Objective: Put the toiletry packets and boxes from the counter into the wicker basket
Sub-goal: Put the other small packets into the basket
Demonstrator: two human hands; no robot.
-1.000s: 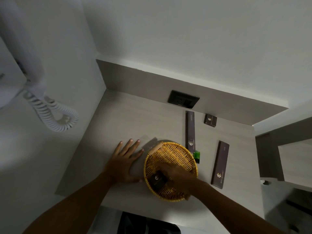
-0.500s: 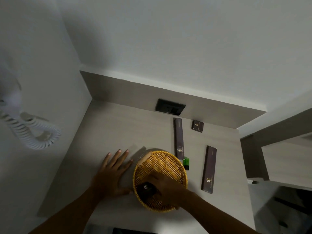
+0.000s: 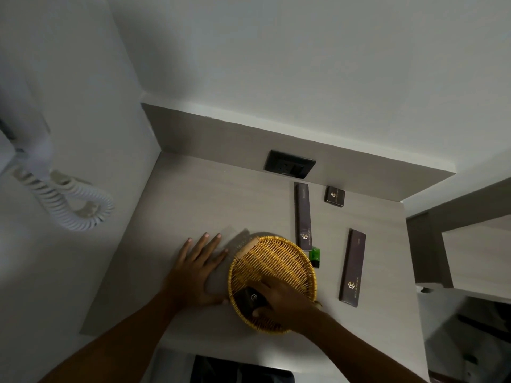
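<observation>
While our right hand (image 3: 279,299) grips a small dark box (image 3: 250,298) low inside the wicker basket (image 3: 276,261), our left hand (image 3: 197,275) lies flat and empty just left of its rim. We judge a hasty withdrawal could drag the light basket toward the counter's (image 3: 221,205) near edge.

My left hand (image 3: 197,275): flat, palm down, fingers spread and pointing far, forearm running in from near-left. My right hand (image 3: 279,301): reaching in from near-right, fingers curled and closed around small dark box (image 3: 250,299), knuckles up, wrist bent left.
</observation>
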